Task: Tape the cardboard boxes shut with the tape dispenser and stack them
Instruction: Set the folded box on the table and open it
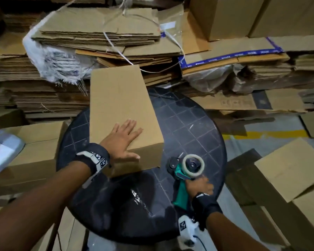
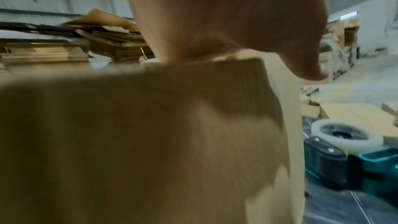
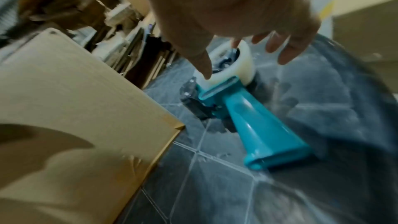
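A closed plain cardboard box (image 1: 120, 105) stands on the round black table (image 1: 194, 127), with its long side running away from me. My left hand (image 1: 123, 140) lies flat on the box's near end, fingers straight and thumb over the near edge; the left wrist view shows the palm (image 2: 226, 14) above the box (image 2: 150, 142). The teal tape dispenser (image 1: 185, 171) with its clear roll lies on the table just right of the box. My right hand (image 1: 199, 185) hovers over its handle with fingers spread. In the right wrist view my thumb reaches the roll on the dispenser (image 3: 258, 125), and no finger wraps the handle.
Tied bundles of flattened cardboard (image 1: 98, 38) are piled behind the table. Assembled boxes sit low on the left (image 1: 34, 151) and on the right (image 1: 294, 169). A white foam piece (image 1: 2, 151) lies at the far left. Loose cardboard sheets cover the floor.
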A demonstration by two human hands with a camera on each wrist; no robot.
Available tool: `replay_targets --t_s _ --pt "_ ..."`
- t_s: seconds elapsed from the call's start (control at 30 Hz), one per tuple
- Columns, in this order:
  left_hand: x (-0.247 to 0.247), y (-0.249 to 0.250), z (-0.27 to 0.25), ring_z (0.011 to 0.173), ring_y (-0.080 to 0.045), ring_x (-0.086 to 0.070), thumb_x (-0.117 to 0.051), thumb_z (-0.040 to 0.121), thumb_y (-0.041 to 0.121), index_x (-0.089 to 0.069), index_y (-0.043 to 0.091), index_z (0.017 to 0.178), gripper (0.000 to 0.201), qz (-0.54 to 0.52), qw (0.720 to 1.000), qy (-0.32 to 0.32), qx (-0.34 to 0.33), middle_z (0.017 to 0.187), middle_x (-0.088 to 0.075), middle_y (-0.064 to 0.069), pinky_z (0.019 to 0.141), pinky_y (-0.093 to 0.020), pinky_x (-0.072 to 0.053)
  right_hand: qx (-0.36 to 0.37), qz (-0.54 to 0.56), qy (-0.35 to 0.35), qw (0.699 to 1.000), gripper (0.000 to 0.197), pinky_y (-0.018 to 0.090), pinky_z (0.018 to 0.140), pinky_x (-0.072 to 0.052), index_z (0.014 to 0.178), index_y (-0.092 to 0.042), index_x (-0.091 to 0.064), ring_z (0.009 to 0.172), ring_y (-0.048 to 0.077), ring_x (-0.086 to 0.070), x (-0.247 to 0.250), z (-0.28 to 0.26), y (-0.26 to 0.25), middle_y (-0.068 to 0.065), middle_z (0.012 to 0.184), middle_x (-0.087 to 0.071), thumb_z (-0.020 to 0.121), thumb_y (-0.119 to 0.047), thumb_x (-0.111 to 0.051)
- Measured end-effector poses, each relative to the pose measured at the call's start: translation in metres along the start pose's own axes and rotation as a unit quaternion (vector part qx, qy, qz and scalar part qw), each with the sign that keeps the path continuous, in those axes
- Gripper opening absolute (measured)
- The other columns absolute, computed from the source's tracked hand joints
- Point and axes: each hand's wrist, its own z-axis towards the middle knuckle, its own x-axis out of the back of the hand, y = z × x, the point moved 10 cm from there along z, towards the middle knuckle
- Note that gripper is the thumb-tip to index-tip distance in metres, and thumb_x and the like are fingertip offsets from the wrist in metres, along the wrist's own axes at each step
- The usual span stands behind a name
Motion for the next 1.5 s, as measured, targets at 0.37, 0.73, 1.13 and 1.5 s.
replay_targets --t_s 0.37,0.73,1.13,1.5 --pt "-0.002 0.044 0.03 0.154 -0.027 0.006 -0.01 0.074 0.091 0.002 0.034 0.16 0.103 -0.079 0.985 0.015 0.154 0.167 0.01 -0.005 0.121 -0.058 -0.004 -0.104 0.36 -0.387 0.843 0.016 0.031 0.044 -0.054 0.097 -0.005 -0.061 0.047 0.026 -0.061 -0.063 0.016 -0.01 0.013 0.074 -0.066 0.089 -0.019 -0.063" --pt "0.015 0.127 0.08 0.153 -0.033 0.011 -0.039 0.089 0.075 -0.002 0.029 0.16 0.093 -0.185 0.924 0.004 0.336 0.167 0.013 -0.011 0.12 -0.062 0.001 -0.046 0.562 -0.313 0.764 0.015 0.033 0.07 -0.046 0.071 -0.013 -0.051 0.066 0.022 -0.05 0.036 0.021 -0.087 0.008 0.079 -0.052 0.083 -0.016 -0.06" --pt "0.05 0.057 0.059 0.134 -0.032 -0.036 -0.053 0.098 0.041 -0.045 0.019 0.142 0.051 -0.315 0.907 0.103 0.261 0.146 -0.045 -0.009 0.11 -0.049 -0.033 0.069 0.603 -0.23 0.761 0.01 0.025 0.052 -0.049 0.082 -0.009 -0.057 0.05 0.013 -0.055 0.11 -0.019 -0.148 0.004 0.064 -0.057 0.089 -0.002 -0.062" --pt "0.017 -0.275 -0.046 0.139 -0.044 -0.035 -0.064 0.092 0.045 -0.039 0.0 0.146 0.074 -0.188 0.888 0.123 0.4 0.152 -0.034 -0.029 0.113 -0.054 -0.034 0.22 0.377 -0.018 0.899 0.022 0.039 0.069 -0.057 0.092 -0.007 -0.067 0.08 0.029 -0.069 0.113 -0.077 -0.186 0.01 0.084 -0.072 0.075 -0.017 -0.076"
